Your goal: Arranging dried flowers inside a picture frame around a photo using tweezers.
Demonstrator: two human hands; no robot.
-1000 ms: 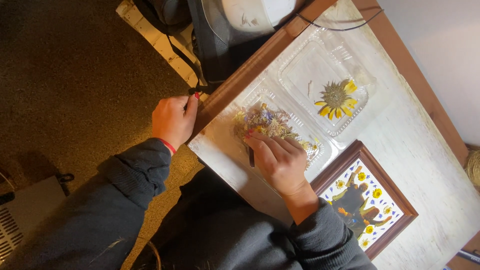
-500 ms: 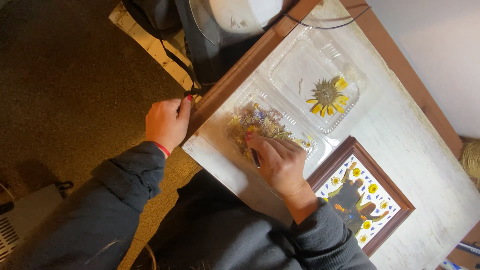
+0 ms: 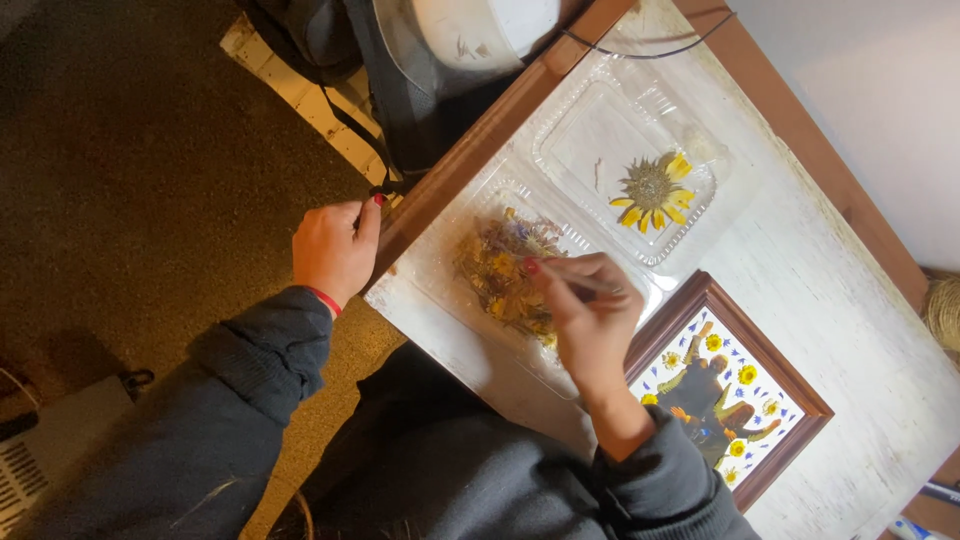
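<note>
Dark grey sleeves lead to both hands. Left of centre, the left hand [image 3: 335, 250] curls closed, gripping the brown wooden table edge [image 3: 470, 150]. At centre, the right hand [image 3: 585, 310] pinches a thin dark tool [image 3: 590, 287] over mixed dried flowers [image 3: 500, 270] in a clear plastic tray [image 3: 440, 285]. Upper right lies a pressed yellow sunflower [image 3: 652, 190]; lower right, a brown-framed flower picture [image 3: 725, 385].

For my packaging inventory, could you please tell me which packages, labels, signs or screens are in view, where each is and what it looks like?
Clamshell half: clear plastic, near table edge, holding dried flowers under the right hand.
Clamshell half: clear, rounded rectangle, farther along, holding one yellow pressed flower.
No labels, signs or screens visible.
</note>
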